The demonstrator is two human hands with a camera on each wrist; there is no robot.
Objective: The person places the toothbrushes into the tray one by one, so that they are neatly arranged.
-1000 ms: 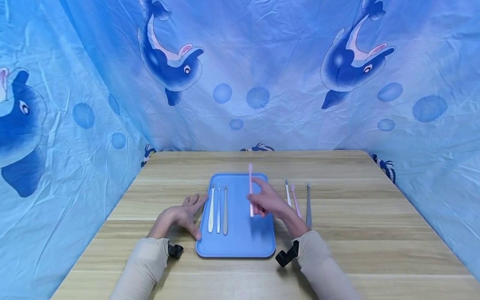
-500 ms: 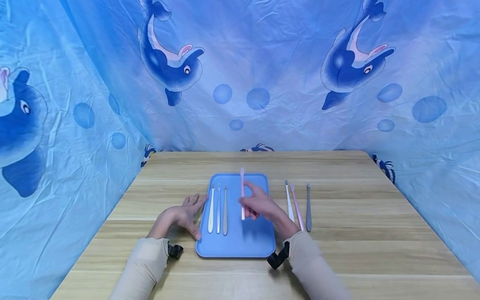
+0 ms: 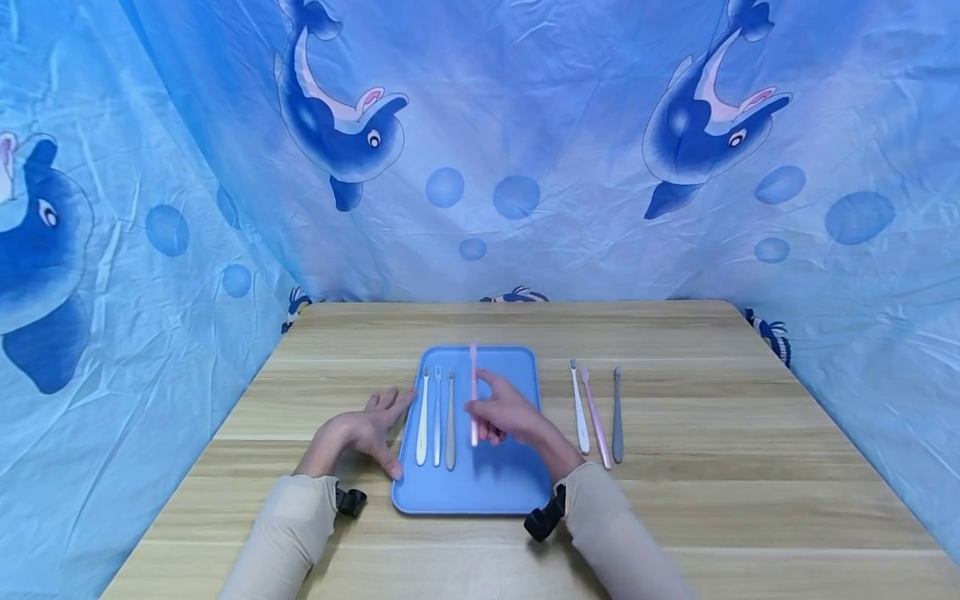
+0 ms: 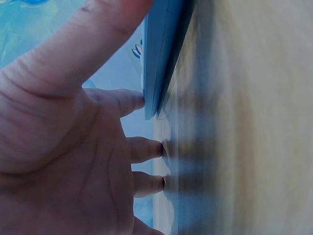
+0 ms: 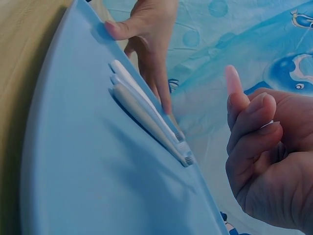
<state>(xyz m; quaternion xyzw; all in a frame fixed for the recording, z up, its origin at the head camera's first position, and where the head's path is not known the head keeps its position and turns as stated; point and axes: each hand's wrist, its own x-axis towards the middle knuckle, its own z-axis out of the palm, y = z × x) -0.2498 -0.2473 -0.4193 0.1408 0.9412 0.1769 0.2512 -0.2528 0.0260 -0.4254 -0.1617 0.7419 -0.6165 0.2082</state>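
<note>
A pink toothbrush (image 3: 474,387) is pinched in my right hand (image 3: 510,412), held above the blue tray (image 3: 487,492) with its head pointing away from me. In the right wrist view only the rounded handle end of that pink toothbrush (image 5: 234,79) pokes out past the fingers. My left hand (image 3: 367,433) rests at the tray's left edge, thumb and forefinger spread and touching the rim. Side by side in the tray's left half lie a white toothbrush (image 3: 422,429), a blue toothbrush (image 3: 437,425) and a grey toothbrush (image 3: 451,433).
On the wooden table (image 3: 712,417), right of the tray, lie another white toothbrush (image 3: 580,412), another pink toothbrush (image 3: 596,417) and a dark grey toothbrush (image 3: 617,421). A blue dolphin-print curtain (image 3: 562,242) hangs behind the table and along its sides.
My right hand has moved left and slightly nearer to me with the pink toothbrush, closer to the row in the tray. My left hand stays at the tray's edge.
</note>
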